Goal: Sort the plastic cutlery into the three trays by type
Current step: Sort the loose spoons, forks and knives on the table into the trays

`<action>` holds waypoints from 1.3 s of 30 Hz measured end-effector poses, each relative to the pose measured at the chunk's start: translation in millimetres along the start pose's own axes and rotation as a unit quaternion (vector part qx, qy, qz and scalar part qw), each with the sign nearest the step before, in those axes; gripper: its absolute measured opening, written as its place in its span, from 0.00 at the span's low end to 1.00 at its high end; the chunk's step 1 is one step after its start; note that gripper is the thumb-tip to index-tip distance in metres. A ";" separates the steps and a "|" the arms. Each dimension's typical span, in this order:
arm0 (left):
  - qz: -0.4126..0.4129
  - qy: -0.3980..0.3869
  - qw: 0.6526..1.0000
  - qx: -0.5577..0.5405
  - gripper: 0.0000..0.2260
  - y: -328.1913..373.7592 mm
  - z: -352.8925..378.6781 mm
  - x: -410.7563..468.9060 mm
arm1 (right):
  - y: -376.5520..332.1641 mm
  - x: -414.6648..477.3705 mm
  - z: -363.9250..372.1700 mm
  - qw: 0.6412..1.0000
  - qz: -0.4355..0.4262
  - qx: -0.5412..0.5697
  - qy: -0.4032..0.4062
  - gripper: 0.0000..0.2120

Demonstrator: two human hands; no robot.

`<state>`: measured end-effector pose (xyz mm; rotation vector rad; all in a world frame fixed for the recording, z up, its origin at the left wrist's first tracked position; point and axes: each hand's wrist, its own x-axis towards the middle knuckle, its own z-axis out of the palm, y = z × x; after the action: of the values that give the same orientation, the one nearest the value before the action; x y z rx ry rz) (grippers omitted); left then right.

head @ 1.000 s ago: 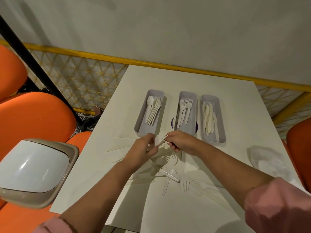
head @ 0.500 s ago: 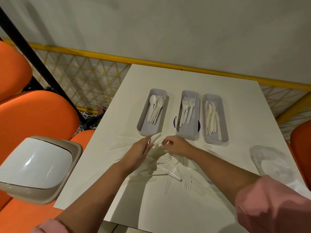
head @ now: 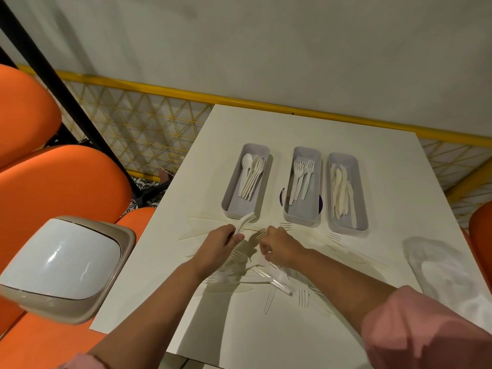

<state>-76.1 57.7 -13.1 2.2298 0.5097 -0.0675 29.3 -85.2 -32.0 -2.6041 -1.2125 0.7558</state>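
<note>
A white surface (head: 292, 129) stands against a yellow-railed mesh fence, with orange seats to the left. The left hand (head: 219, 245), which lay flat on the loose cutlery half a second ago, now grips a white plastic fork (head: 246, 221) by its handle. The tines are raised just in front of the spoon tray (head: 234, 206). The right hand (head: 282, 246) stays low over the pile (head: 269, 278) with its fingers curled; I cannot tell whether it pinches a piece.

The pile of unsorted forks and knives spreads around and beneath both wrists. Beyond it stand the fork tray (head: 302, 213) in the middle and the knife tray (head: 348, 225) on the right, each holding several pieces.

So a fresh fork is in hand. It likely belongs one tray to the right of where it hangs, and much sorting remains.
</note>
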 end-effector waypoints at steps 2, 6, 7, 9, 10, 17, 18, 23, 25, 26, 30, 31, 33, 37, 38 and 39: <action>-0.006 -0.003 1.000 -0.004 0.17 -0.2 -0.7 -0.9 | 1.1 -1.2 1.5 1.000 -0.007 0.009 -0.012 0.16; -0.023 0.000 1.000 -0.018 0.16 -3.1 -1.8 -1.2 | 1.3 -0.5 2.9 0.999 -0.026 -0.006 -0.019 0.14; -0.025 0.001 1.000 -0.018 0.15 -3.7 -2.2 -1.1 | 0.9 0.0 2.9 0.999 -0.028 -0.012 -0.014 0.11; -0.032 0.004 0.999 -0.019 0.14 -4.6 -2.7 -0.7 | 0.3 1.3 3.5 0.999 -0.034 -0.025 -0.006 0.08; -0.035 0.005 0.999 -0.022 0.14 -5.1 -3.0 -0.5 | 0.3 1.9 3.8 0.999 -0.036 -0.029 -0.006 0.08; -0.045 0.013 0.998 -0.032 0.16 -6.9 -3.8 -1.8 | -3.4 -1.2 1.5 0.995 -0.050 -0.027 -0.081 0.16; -0.046 0.013 0.998 -0.033 0.16 -6.2 -3.5 -2.0 | -4.6 -1.4 1.5 0.995 -0.052 -0.033 -0.080 0.15; -0.050 0.013 0.998 -0.040 0.16 -7.7 -3.6 -1.4 | -9.1 -0.8 -1.2 0.997 -0.059 -0.014 -0.052 0.09; -0.051 0.016 0.998 -0.036 0.15 -9.8 -4.1 -0.2 | -10.3 -0.3 -6.4 0.998 -0.066 -0.002 -0.019 0.08; -0.049 0.017 0.998 -0.036 0.14 -9.8 -4.5 0.2 | -10.7 0.0 -9.7 0.997 -0.073 0.006 -0.001 0.08; -0.033 0.004 0.999 -0.037 0.14 -6.3 -3.5 2.6 | -14.2 0.5 -27.4 0.990 -0.118 0.055 0.060 0.09; -0.030 -0.005 0.999 -0.036 0.14 -5.8 -2.7 3.9 | -15.5 1.0 -32.0 0.986 -0.133 0.075 0.071 0.08; -0.031 -0.028 0.999 -0.034 0.14 -5.7 -1.9 5.8 | -18.9 1.3 -39.2 0.977 -0.156 0.113 0.089 0.08; -0.044 -0.087 0.990 -0.104 0.18 -2.7 -5.2 1.5 | -23.8 0.3 -42.3 0.957 -0.132 0.219 0.140 0.06; -0.045 -0.096 0.987 -0.121 0.19 -1.1 -6.7 -0.9 | -24.3 0.3 -42.2 0.951 -0.120 0.238 0.158 0.05; -0.044 -0.101 0.985 -0.135 0.19 0.2 -8.0 -3.0 | -24.2 1.0 -41.6 0.946 -0.111 0.251 0.171 0.04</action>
<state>-79.7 62.5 -7.1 1.9105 0.4756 -0.2526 35.1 -66.3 11.8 -2.0341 -1.0221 0.4641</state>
